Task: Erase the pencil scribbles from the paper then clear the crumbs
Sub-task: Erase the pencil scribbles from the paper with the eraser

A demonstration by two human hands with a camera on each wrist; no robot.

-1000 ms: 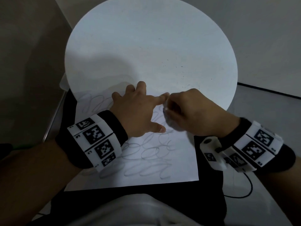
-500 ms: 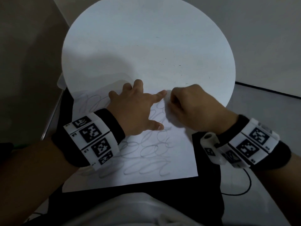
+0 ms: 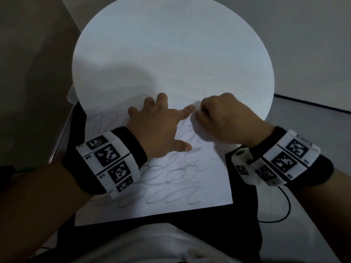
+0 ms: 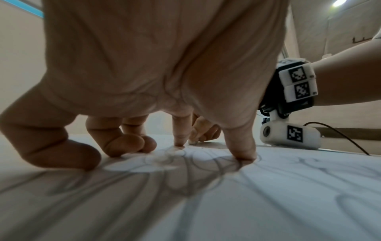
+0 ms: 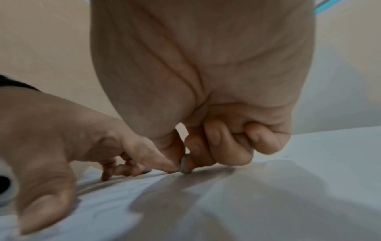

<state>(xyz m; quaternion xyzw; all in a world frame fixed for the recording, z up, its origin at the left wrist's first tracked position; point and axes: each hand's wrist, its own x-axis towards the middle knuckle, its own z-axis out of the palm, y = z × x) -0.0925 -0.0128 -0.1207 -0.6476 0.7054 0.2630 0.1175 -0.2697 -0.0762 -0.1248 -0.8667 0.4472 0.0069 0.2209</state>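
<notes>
Grey eraser stub (image 5: 185,163) is being pinched by my right hand (image 3: 222,120); my left hand (image 3: 159,130) is pressing spread fingers on the paper (image 3: 212,186).

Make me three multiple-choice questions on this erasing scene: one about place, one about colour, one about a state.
1. Where does the left hand rest?
A. on the paper
B. on the floor
C. in the lap

2. What colour is the table?
A. red
B. white
C. black

3. What is the right hand doing?
A. lying flat and open
B. pinching an eraser
C. hanging off the table

Answers:
1. A: its spread fingertips press on the scribbled sheet.
2. B: the round top is plainly white.
3. B: thumb and finger pinch a small grey stub against the paper.
</notes>
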